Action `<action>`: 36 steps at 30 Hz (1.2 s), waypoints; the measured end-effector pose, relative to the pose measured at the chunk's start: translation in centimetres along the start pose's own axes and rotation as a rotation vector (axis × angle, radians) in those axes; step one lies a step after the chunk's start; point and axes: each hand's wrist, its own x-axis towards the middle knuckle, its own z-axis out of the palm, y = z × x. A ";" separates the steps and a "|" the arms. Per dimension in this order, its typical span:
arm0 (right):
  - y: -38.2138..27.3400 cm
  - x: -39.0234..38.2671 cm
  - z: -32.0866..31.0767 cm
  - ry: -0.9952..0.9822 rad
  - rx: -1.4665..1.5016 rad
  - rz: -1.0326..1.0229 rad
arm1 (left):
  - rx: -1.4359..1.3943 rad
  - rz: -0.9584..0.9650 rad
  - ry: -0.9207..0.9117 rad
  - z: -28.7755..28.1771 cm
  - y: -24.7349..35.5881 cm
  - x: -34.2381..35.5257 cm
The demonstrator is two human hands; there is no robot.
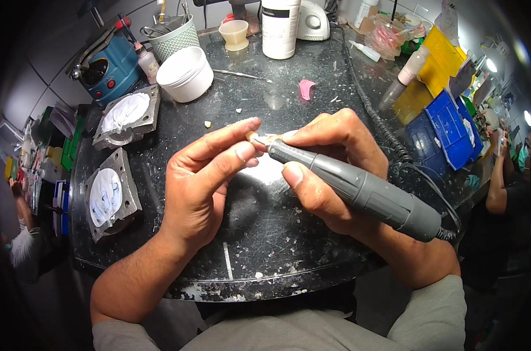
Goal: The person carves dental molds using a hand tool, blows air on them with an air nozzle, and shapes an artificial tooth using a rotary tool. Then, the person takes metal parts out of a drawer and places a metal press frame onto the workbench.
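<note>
My right hand [350,149] is wrapped round a dark grey rotary handpiece [365,190], with the thumb below and the fingers above its front end. The tool's tip points left, toward the fingertips of my left hand [198,172]. Those fingertips pinch a small cream-coloured, tooth-like piece [253,137], which the tip seems to touch. Fingers partly hide the piece, so its full shape does not show. A coiled cord [388,131] runs from the handpiece's rear end up the right side of the black bench [248,234].
Two metal flasks with white plaster, one farther [142,120] and one nearer [125,202], lie at left. Behind them stand a white tub [186,76] and a blue machine [110,67]. A pink piece [307,89] and a thin metal instrument [242,75] lie ahead. Blue trays [449,128] stand right.
</note>
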 end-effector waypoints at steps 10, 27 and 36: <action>0.2 0.2 -0.4 0.023 0.063 -0.002 | 0.017 0.008 -0.031 -0.3 -0.1 -0.1; 0.1 0.1 -0.2 0.029 0.059 0.009 | -0.070 -0.025 -0.088 -0.6 0.0 0.0; -0.7 0.5 -1.0 -0.127 -0.092 0.030 | -0.047 -0.068 -0.040 -0.5 0.2 0.0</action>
